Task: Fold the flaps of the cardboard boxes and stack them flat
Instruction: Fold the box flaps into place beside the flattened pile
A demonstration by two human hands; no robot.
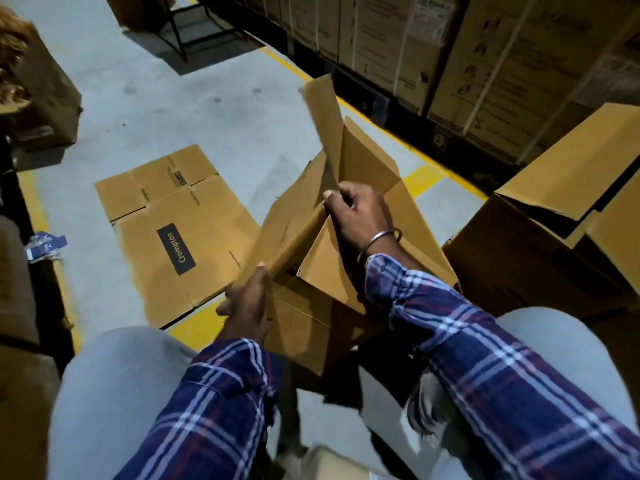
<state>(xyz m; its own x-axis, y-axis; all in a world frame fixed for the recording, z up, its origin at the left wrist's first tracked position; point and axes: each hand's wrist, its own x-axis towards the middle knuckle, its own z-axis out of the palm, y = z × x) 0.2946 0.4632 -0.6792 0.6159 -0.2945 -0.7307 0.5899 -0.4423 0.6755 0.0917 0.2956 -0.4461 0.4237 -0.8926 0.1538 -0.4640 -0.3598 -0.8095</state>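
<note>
Two hands hold one open cardboard box (346,237) between my knees. My left hand (247,299) grips the near end of its left flap (294,216), thumb on the edge. My right hand (360,213) pinches the far end of that flap, fingers curled over it. Left of both grips, a flattened box (173,230) lies on the floor (173,109), well apart from them.

Blue-white crumpled wrapper (45,246) on grey floor (145,109); yellow floor lines (426,178).
</note>
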